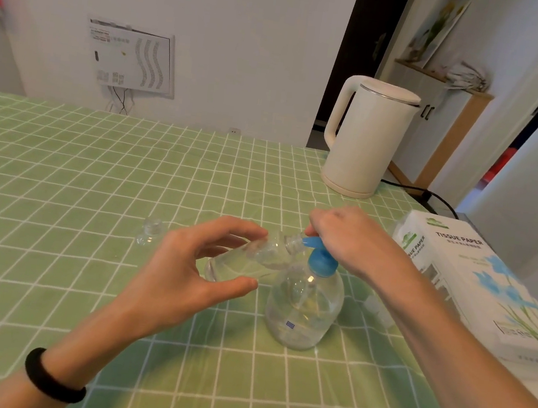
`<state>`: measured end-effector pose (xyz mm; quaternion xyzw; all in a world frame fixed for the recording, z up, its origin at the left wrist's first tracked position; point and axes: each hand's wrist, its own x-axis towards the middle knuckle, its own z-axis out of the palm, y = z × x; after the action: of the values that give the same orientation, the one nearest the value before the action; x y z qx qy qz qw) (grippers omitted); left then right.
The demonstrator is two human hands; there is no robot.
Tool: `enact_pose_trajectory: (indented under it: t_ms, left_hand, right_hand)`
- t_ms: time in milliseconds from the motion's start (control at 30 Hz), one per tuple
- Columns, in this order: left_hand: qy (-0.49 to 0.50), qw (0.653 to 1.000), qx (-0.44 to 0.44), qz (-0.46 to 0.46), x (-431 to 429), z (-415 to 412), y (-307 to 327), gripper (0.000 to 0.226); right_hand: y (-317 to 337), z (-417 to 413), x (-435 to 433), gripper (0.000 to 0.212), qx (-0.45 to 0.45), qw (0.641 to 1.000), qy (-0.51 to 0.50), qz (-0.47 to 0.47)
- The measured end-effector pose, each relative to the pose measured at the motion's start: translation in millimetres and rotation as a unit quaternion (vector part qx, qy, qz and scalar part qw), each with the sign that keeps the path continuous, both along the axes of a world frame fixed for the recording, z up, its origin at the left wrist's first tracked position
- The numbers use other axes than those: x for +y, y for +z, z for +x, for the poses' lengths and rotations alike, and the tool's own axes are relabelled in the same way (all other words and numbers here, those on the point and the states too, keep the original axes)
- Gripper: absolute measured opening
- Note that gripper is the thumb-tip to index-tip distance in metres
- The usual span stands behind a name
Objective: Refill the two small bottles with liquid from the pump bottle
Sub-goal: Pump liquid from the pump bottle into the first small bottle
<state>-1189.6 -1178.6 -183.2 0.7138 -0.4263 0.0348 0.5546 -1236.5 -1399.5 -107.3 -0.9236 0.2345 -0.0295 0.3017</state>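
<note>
The clear pump bottle [304, 309] stands on the green checked tablecloth, with a blue pump head [321, 261]. My right hand [342, 238] lies over that pump head, fingers bent down onto the nozzle. My left hand [189, 268] grips a small clear bottle [252, 265] between thumb and fingers. It is tilted, with its open mouth against the blue nozzle tip. A small clear cap [150, 231] lies on the cloth to the left. A pale, blurred object [376, 305] shows behind my right forearm; I cannot tell what it is.
A white electric kettle [363, 137] stands at the back right, its black cord running off the table's right edge. A tissue paper box [477, 285] lies along the right side. The table [74, 176] stretches left under the green cloth.
</note>
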Motion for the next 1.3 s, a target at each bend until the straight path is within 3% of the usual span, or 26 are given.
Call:
enact_pose_trajectory:
  t_ms: [367,700,1033,1300]
  left_hand:
    - [0.003,1.000,-0.001,0.000,-0.3,-1.3,1.1,0.053]
    - [0.006,1.000,0.014,0.013,0.8,-0.2,-1.6,0.055]
    - [0.007,1.000,0.016,0.016,0.0,-0.6,-1.0,0.055]
    - [-0.003,1.000,0.022,0.002,-0.3,-0.1,-0.5,0.052]
  right_hand:
    - [9.5,-2.0,-1.2,0.042,-0.024,0.999,0.002,-0.027]
    - [0.6,-1.5,1.9,0.046,0.011,1.000,-0.014,-0.012]
    - [8.4,-1.6,0.0,0.048,-0.028,0.999,-0.010,-0.029]
    - [0.2,-0.7,1.2,0.046,-0.008,1.000,-0.018,-0.019]
